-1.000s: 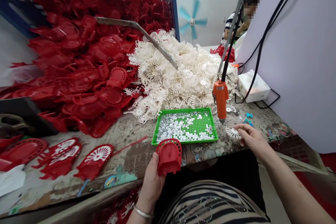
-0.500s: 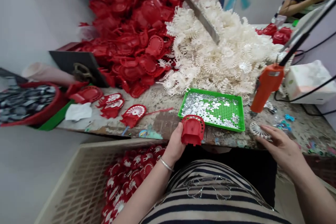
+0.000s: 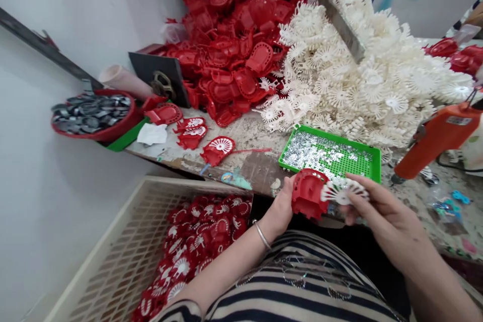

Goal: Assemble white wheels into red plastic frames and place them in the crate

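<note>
My left hand (image 3: 279,210) grips a red plastic shell (image 3: 306,193) at the table's front edge. My right hand (image 3: 381,209) pinches a white fan-shaped wheel (image 3: 342,191) and holds it against the right side of that shell. Just behind them lies a green tray (image 3: 370,153) scattered with small silver washers. An orange electric screwdriver (image 3: 433,141) hangs tilted to the right, apart from both hands.
A big heap of red shells (image 3: 241,25) and a heap of white wheels (image 3: 362,80) fill the table's back. A red bowl of dark metal discs (image 3: 92,115) sits left. A cream crate (image 3: 124,256) of assembled red pieces stands below the table.
My right hand lifted the white wheel off the table and carried it left to the red shell. The view swung left and down, showing more of the crate.
</note>
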`<state>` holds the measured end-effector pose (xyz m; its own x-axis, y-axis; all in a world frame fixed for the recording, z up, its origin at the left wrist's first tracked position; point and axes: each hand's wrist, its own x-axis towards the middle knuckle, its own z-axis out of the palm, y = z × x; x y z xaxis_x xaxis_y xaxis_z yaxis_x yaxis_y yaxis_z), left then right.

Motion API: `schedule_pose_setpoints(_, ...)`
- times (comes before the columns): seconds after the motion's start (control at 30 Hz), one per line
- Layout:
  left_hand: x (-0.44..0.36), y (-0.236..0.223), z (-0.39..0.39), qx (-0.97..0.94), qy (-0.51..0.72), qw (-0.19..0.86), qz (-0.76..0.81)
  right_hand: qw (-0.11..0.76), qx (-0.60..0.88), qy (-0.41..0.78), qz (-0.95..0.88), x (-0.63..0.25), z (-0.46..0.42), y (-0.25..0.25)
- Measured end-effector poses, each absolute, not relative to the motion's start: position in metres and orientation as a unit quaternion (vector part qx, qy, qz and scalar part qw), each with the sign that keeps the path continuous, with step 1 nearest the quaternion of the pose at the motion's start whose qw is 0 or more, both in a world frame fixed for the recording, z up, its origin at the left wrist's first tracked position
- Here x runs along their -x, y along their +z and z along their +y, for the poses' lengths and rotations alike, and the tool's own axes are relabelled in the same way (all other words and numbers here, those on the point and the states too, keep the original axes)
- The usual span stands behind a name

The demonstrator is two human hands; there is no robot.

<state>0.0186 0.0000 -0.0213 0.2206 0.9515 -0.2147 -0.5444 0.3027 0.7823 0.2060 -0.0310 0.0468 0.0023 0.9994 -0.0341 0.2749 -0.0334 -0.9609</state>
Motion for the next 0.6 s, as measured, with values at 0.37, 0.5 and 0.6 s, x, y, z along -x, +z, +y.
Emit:
schedule_pose_setpoints(0.37, -0.018, -0.019, -0.006, -0.35, 0.514, 0.691, 0.368, 0.379, 0.495, 0.166, -0.764, -0.172, -0.002, 0.029)
schedule_pose_setpoints(0.5, -0.018, -0.012, -0.006, -0.372, 0.511, 0.68, 0.372, 0.37, 0.499, 0.147, -0.77, -0.174, 0.0, 0.03)
schedule_pose_setpoints(0.6, -0.017, -0.002, -0.005, -0.397, 0.497, 0.668, 0.386, 0.371, 0.496, 0.142, -0.773, -0.171, 0.001, 0.03)
